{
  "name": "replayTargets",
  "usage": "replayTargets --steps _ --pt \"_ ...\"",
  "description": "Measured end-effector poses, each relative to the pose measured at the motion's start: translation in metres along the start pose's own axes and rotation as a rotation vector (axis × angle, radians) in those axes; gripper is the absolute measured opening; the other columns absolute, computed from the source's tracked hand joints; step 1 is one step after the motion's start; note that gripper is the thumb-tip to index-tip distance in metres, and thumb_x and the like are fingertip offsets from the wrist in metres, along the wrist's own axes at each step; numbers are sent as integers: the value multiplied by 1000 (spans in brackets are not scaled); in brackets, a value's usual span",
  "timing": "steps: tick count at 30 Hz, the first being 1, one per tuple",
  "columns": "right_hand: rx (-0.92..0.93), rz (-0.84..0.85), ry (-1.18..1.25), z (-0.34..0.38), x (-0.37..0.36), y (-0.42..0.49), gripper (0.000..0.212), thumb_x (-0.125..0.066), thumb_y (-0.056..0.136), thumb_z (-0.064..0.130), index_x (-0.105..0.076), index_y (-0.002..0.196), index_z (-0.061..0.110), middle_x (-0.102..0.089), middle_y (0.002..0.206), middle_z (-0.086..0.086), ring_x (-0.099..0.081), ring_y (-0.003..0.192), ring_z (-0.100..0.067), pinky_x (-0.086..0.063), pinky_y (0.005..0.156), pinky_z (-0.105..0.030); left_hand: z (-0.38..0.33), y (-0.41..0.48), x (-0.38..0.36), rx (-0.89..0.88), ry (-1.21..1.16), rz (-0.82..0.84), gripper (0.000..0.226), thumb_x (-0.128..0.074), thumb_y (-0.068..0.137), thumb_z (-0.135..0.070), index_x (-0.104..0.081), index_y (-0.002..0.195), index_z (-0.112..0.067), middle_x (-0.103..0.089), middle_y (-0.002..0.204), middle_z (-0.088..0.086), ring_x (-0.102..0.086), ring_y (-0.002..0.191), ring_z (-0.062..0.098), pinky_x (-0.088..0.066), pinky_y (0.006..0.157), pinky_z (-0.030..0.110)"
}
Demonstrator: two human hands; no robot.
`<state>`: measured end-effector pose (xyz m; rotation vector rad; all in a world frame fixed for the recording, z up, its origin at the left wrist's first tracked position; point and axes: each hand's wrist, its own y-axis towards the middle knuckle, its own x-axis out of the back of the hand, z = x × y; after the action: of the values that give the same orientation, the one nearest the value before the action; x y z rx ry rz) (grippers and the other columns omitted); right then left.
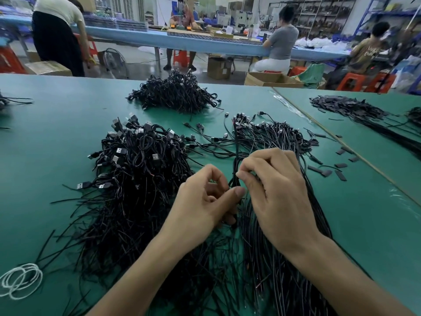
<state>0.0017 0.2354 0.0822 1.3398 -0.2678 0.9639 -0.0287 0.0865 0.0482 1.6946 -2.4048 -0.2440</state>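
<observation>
Loose black wire ends are being supported by the green table mat. Just beyond, a thin black cable strand is being pinched by curled fingers of the left hand and right hand, beside a black USB cable heap.

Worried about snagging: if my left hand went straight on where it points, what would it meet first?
The left hand points up-right; first come the thin black cables held between both hands, then likely the right hand just behind. Depth is unclear.
</observation>
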Motion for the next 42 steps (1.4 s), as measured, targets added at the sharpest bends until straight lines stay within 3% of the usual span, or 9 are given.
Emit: replayTargets --steps 8,12,17,21,25,29,35,38,42 --pt "10 -31 99 6 -4 -3 19 -56 98 20 -67 96 5 -49 102 -3 -49 89 -15 -43 74 -21 -4 1 -9 143 -401 -46 26 -50 95 3 -63 76 -11 -69 75 8 -68 73 21 -59 70 33" --pt "-89 -16 321 14 -4 -3 7 -63 94 12 -69 95 9 -47 98 6 -47 90 1 -37 77 -4 -15 2 -6 243 -767 -53 29 -50 93 -35 -63 85 -10 -67 85 9 -67 81 21 -58 72 32" --pt "-148 90 491 22 0 2 10 -64 94 19 -65 89 28 -51 96 13 -51 89 -1 -39 71 -7 -17 2 2 296 -757 -102 51 -51 86 -63 -55 99 -14 -64 90 9 -58 92 26 -46 91 43" --pt "-157 204 509 18 5 8 12 -68 92 17 -67 89 28 -53 93 12 -51 89 1 -39 71 -6 -18 3 1 245 -644 -89 59 -70 77 -55 -57 111 -9 -62 98 9 -58 91 20 -45 89 40" --pt "-150 289 478 8 6 3 7 -68 92 17 -73 94 22 -53 91 10 -53 90 -2 -41 78 -7 -16 2 5 44 -533 -169 35 -87 64 -14 -60 87 -15 -76 92 8 -73 83 17 -56 72 21" --pt "-280 330 521 -3 4 1 11 -68 92 23 -69 86 32 -55 90 11 -55 89 -2 -41 74 -8 -15 0 3 -157 -231 -131 56 -79 76 -6 -51 120 -24 -77 102 4 -74 91 15 -56 78 21" --pt "-428 260 504 -20 -1 2 12 -68 92 23 -70 83 31 -59 93 9 -57 85 0 -43 72 -13 -13 -6 -3 -346 300 -106 42 -76 80 -37 -65 120 -40 -63 126 -20 -53 125 17 -41 105 31" --pt "-489 197 509 -26 -2 2 8 -67 92 23 -71 86 26 -59 95 7 -58 87 -1 -46 78 -18 -10 -8 -4 -442 554 -123 44 -67 79 -65 -69 117 -43 -52 116 -20 -45 107 11 -33 93 13" --pt "-549 115 522 -27 -2 4 12 -67 92 27 -65 82 33 -60 97 6 -61 91 -11 -51 84 -29 -5 -9 -5 -348 497 102 68 -37 86 -80 -77 104 -29 -51 92 -12 -52 92 11 -40 77 22"
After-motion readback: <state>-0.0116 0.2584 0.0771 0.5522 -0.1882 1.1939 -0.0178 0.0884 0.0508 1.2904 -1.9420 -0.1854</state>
